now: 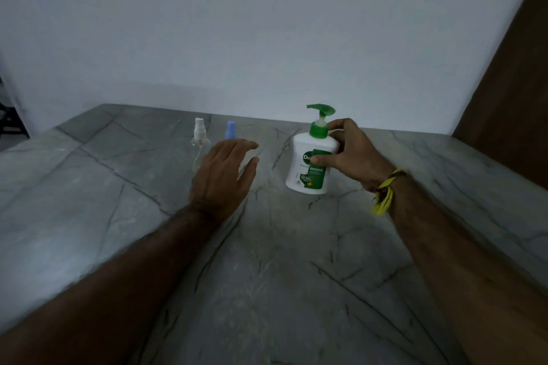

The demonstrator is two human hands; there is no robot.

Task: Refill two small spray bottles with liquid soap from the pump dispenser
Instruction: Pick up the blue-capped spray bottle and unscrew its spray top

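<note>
A white soap dispenser (308, 163) with a green pump head stands upright on the grey marble table (267, 261). My right hand (353, 154) grips its body from the right, thumb across the label and a finger near the green collar. To the left stand two small spray bottles: a clear one with a white nozzle (199, 139) and one with a blue nozzle (230, 129), whose body is hidden behind my left hand (225, 175). That hand hovers in front of them with straight, spread fingers and holds nothing.
A plain white wall rises behind the table's far edge. A brown wooden panel (516, 98) stands at the right. A yellow thread band (385, 192) circles my right wrist. Bare marble stretches toward me.
</note>
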